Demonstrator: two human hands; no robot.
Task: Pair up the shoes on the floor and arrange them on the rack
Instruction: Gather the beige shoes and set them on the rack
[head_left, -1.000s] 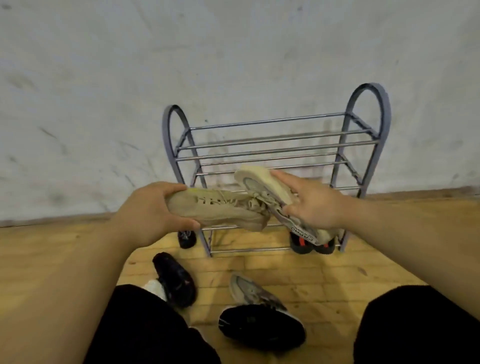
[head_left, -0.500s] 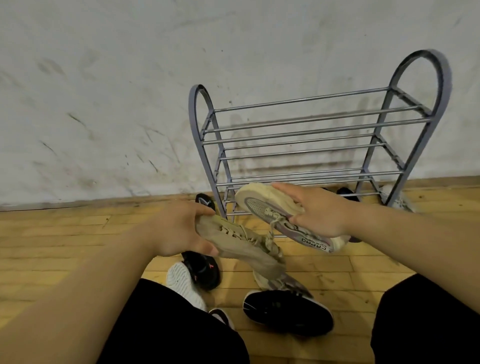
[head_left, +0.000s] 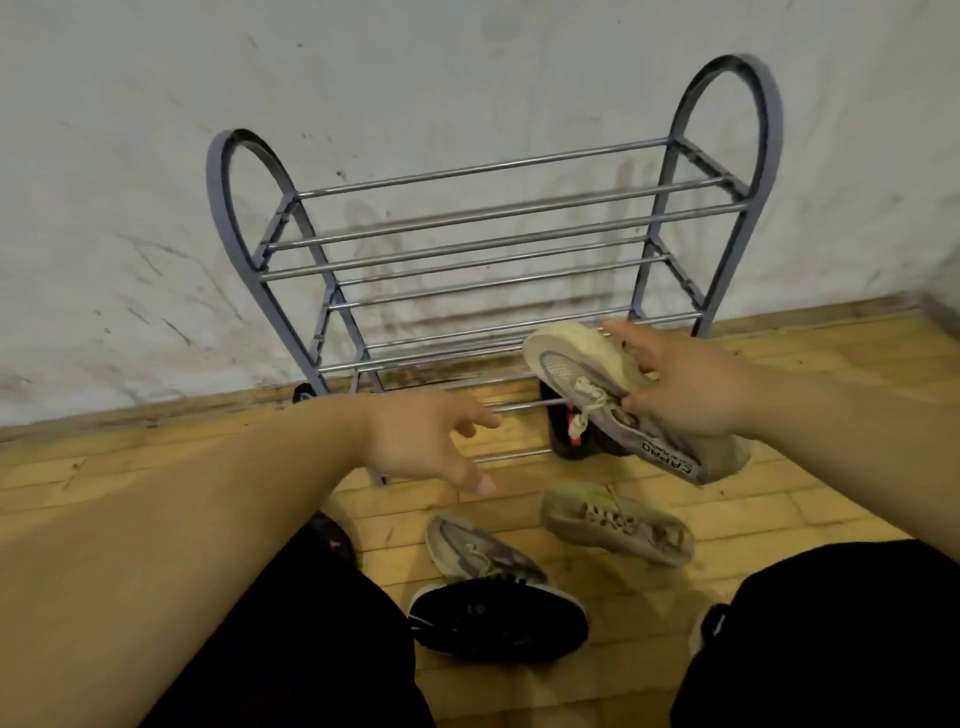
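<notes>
My right hand grips a grey-and-cream sneaker by its sole, tilted, in front of the lower right of the metal shoe rack. My left hand hovers empty with fingers spread, above the floor in front of the rack. A beige lace-up shoe lies on the wooden floor below the held sneaker. A grey sneaker resembling the held one lies beside it, with a black shoe nearer to me. The rack's shelves hold nothing.
A black shoe with red accents sits under the rack's bottom rail, partly hidden by the held sneaker. Another dark shoe peeks out by the rack's left leg. My knees in black trousers fill the bottom corners. A white wall backs the rack.
My left hand has let go of the beige shoe, which now lies on the floor. The right hand still holds the grey sneaker. The view has shifted.
</notes>
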